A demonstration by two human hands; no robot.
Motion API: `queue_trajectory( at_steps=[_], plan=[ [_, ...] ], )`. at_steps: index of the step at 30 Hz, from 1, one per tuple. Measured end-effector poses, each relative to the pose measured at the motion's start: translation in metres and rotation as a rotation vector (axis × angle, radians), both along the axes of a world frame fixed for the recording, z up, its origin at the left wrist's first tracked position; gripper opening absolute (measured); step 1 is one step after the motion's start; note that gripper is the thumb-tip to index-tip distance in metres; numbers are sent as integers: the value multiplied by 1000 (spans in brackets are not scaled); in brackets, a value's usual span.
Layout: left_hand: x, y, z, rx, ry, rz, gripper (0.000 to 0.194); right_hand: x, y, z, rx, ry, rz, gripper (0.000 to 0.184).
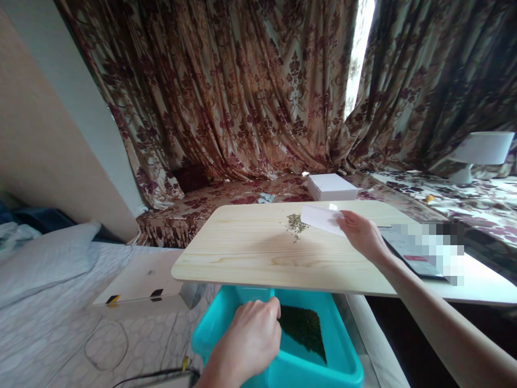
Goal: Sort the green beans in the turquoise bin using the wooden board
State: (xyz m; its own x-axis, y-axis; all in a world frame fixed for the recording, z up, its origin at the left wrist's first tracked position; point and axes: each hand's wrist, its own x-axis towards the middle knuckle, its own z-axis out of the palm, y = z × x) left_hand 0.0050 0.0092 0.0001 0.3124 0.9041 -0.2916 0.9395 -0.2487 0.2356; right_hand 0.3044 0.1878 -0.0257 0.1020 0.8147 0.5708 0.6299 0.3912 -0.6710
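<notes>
My right hand (363, 234) pinches a white card (321, 218) and holds its edge down on a pale wooden tabletop (242, 253), right beside a small pile of green crumbs (297, 223). My left hand (250, 339) is below the table edge with its fingers curled round the near rim of a turquoise plastic bin (343, 366). In the bin lies a dark green heap (302, 328) of the same crumbs. The left fingertips are hidden inside the bin.
A white box (331, 186) sits beyond the table on a floral-covered ledge (242, 191). Papers (412, 250) lie on the table at right. A flat white case (137, 280) rests on the bed at left. Heavy floral curtains (242, 81) fill the back.
</notes>
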Motion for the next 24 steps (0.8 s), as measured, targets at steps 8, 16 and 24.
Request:
queue_trajectory(
  at_steps=[8, 16, 24],
  plan=[
    [0, 5, -3, -11, -15, -4, 34, -9, 8, -21, -10, -95, -54, 29],
    [2, 6, -4, -4, -33, -16, 34, -22, -19, -28, 0, -150, 4, 31],
    [6, 7, 0, -12, -64, -21, 35, -31, -49, -30, -6, -166, 52, 30]
  ],
)
